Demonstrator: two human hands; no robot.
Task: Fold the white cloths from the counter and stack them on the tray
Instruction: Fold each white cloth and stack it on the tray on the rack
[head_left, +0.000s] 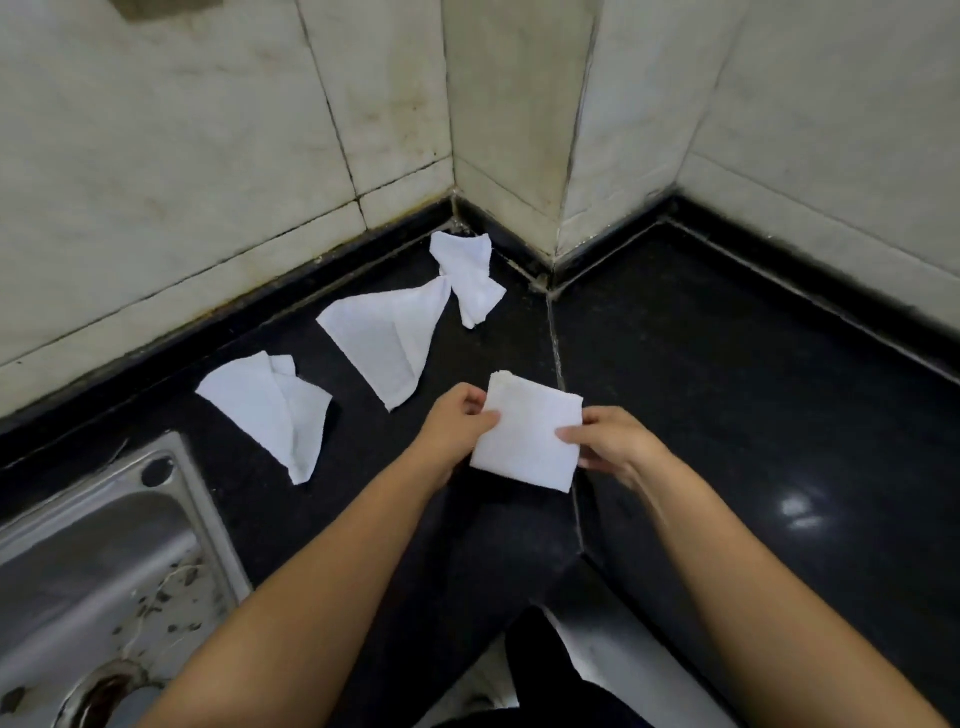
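— Where's the folded cloth (527, 434)?
— Above the counter (727, 364), left hand (457, 421) and right hand (608, 441) pinching its sides.
— The sink (104, 561)?
— Specks inside, perhaps debris.

The black worktop (727, 389) lies open across the right half of the frame, while three loose white cloths (387, 345) string along its upper-left part toward the corner, the tiled walls (208, 156) close off the top, and the steel sink (104, 561) fills the lower left.
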